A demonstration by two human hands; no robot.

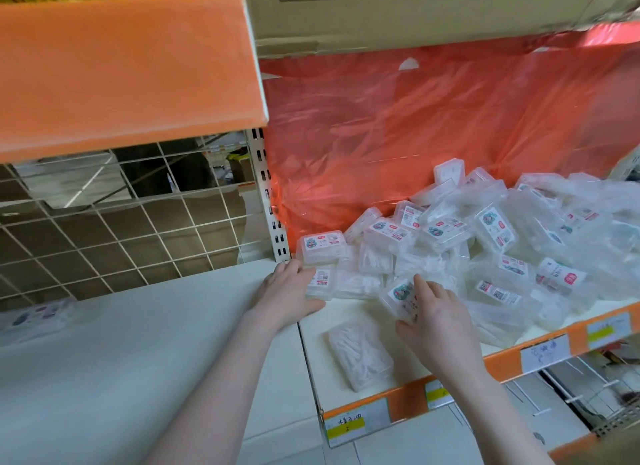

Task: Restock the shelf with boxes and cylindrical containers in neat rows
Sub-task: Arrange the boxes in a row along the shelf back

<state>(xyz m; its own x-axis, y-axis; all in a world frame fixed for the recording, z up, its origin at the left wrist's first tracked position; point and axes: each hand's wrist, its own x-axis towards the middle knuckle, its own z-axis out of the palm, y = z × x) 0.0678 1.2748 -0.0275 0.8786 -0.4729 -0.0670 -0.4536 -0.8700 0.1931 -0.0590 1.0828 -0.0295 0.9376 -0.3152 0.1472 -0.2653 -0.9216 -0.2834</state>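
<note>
Clear plastic boxes (485, 243) lie jumbled beyond my right hand (438, 321), which grips one label-up box (401, 300); my left hand (289, 291) holds a small stack (320, 283); another box (360, 354) lies flat between my wrists

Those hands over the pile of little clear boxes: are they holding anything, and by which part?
The right hand pinches a small clear plastic box with a cartoon label by its near end. The left hand grips a flat clear box by its left end.
</note>
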